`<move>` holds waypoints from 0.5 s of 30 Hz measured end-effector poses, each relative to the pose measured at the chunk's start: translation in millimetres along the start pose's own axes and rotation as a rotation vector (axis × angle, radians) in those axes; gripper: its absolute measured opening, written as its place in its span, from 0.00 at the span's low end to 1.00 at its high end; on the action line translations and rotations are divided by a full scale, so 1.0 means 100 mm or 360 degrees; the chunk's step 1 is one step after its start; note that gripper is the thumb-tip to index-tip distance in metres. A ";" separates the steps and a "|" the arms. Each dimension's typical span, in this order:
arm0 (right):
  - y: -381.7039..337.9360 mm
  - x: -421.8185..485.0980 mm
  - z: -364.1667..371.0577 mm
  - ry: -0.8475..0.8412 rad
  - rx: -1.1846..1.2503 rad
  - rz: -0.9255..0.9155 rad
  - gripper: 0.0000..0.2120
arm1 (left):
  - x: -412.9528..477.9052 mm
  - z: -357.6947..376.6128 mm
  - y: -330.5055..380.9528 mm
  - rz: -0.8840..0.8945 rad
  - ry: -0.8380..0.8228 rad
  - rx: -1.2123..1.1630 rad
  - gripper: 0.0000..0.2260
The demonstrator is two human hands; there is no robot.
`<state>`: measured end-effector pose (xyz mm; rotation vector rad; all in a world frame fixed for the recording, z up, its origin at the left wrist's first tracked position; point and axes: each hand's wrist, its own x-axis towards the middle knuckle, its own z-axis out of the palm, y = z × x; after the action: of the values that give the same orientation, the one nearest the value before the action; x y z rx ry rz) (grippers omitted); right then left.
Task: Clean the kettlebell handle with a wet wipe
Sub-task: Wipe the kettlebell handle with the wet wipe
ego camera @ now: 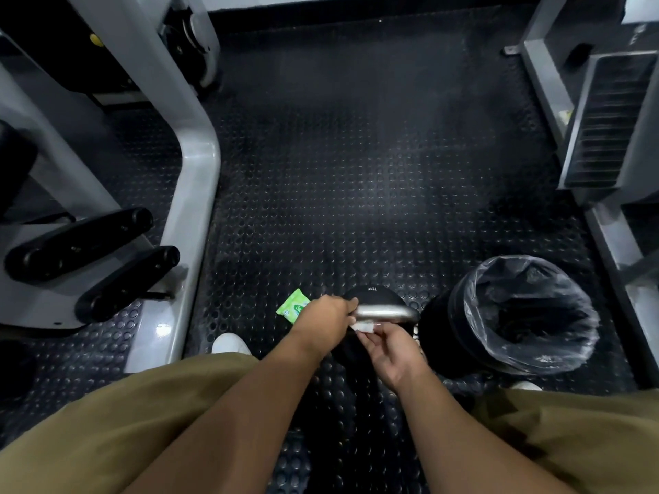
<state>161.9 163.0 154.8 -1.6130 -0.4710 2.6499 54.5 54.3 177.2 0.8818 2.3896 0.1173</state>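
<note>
Head view: kettlebell (374, 295) sat on the studded rubber floor (356, 172) between the person's knees. I noted the left hand (326, 324) curled round the left end of its steel handle (387, 311). Right hand (392, 347) pinched a white wet wipe (363, 327) against the handle's near side. Green wipe pack (294, 308) lay just left, partly behind the left hand; lined bin (460, 308) stood right.

Kettlebell (374, 297) on floor (356, 172), centre, in front of the person's legs. Left hand (326, 320) grips left end of handle (388, 313); right hand (392, 351) on near side, pinching wipe (363, 327) against handle beside left hand. Pack (290, 308) on floor just left of kettlebell, partly behind left hand. Bin (463, 308) just right of kettlebell. Left machine (192, 172) along left edge, right machine (606, 137) far right. Shoe (230, 343) left of left forearm, by left machine's base.
</note>
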 end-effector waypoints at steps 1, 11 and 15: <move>0.02 0.01 0.04 -0.0049 -0.0005 0.0037 0.15 | 0.02 -0.02 -0.02 0.0059 -0.0026 0.0092 0.19; 0.00 0.12 0.02 0.0044 0.0306 -0.0037 0.19 | 0.14 -0.04 -0.02 0.0266 -0.0103 0.0547 0.10; 0.01 0.16 0.05 0.0170 0.0298 -0.0125 0.25 | 0.12 -0.03 -0.02 0.0246 -0.0076 0.0530 0.08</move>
<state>150.3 163.6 143.0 -1.6337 -0.2678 2.4529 44.2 60.8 173.3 1.2075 2.3313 -0.2465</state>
